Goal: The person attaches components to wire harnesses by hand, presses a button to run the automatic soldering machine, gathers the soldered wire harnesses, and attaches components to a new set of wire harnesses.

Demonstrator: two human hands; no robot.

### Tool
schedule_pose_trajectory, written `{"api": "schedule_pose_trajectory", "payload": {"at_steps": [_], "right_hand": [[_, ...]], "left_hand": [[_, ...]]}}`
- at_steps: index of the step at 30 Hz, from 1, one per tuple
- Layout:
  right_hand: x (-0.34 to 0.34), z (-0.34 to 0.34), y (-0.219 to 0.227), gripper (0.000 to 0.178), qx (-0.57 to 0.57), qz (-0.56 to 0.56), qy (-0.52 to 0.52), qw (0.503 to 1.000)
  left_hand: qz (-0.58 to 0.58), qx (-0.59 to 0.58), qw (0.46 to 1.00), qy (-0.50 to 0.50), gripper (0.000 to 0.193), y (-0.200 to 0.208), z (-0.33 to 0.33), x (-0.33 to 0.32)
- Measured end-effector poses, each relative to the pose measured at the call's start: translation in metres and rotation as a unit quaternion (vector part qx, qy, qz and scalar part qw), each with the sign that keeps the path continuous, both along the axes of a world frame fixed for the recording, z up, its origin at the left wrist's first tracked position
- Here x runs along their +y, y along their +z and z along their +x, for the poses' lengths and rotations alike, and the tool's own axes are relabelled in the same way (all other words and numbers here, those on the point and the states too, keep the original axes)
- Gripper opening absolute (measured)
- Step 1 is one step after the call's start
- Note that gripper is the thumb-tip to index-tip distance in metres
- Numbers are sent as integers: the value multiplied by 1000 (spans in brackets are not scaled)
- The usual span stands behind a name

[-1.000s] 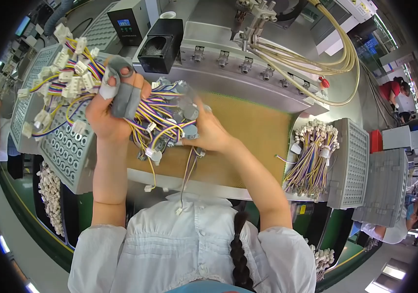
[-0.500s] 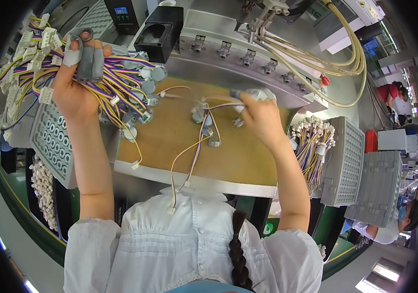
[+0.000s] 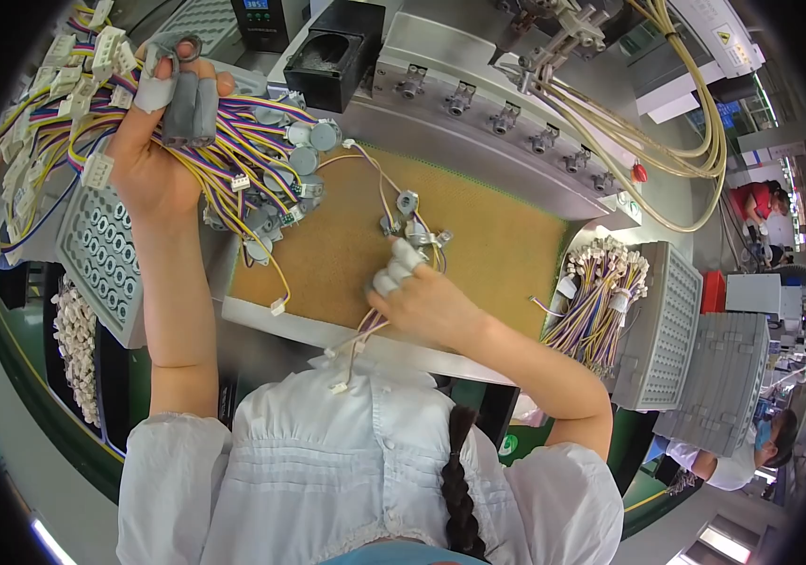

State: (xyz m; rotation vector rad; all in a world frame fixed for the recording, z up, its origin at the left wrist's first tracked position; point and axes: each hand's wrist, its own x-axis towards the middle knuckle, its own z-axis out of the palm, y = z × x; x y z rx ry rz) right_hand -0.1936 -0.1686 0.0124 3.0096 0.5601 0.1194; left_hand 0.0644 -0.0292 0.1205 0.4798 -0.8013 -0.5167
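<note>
My left hand [image 3: 156, 179], with grey finger cots and white tape, is closed round a thick bundle of wire harnesses [image 3: 247, 127]. White connectors spill out on its left, and round grey metal parts hang on its right. Over the brown mat [image 3: 497, 217], my right hand [image 3: 426, 301] has its taped fingers curled on the yellow and purple wires of a harness. The wires' white connector [image 3: 339, 387] reaches past the mat's near edge. Beyond those fingers lie small round metal parts [image 3: 419, 233] with thin wires, partly hidden by the hand.
Another wire bundle [image 3: 601, 306] rests right of the mat beside a grey tray [image 3: 659, 325]. A tray of round holes [image 3: 101, 250] stands at left. Behind the mat are a black box [image 3: 335, 56], a metal fixture with clamps [image 3: 504, 118] and pale hoses [image 3: 704, 122].
My right hand has come from the mat's far right side toward the near middle, drawing the wires closer. My left hand still grips its bundle. The whole view has shifted slightly.
</note>
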Motion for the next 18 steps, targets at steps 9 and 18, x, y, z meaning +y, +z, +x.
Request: {"api": "schedule_pose_trajectory", "payload": {"at_steps": [9, 18], "right_hand": [[-72, -15, 53, 33, 142, 665, -378, 629], [-35, 99, -5, 26, -19, 136, -340, 931]], "left_hand": [[-16, 8, 1000, -9, 22, 0, -7, 6], [31, 41, 996, 77, 25, -3, -26, -2]]}}
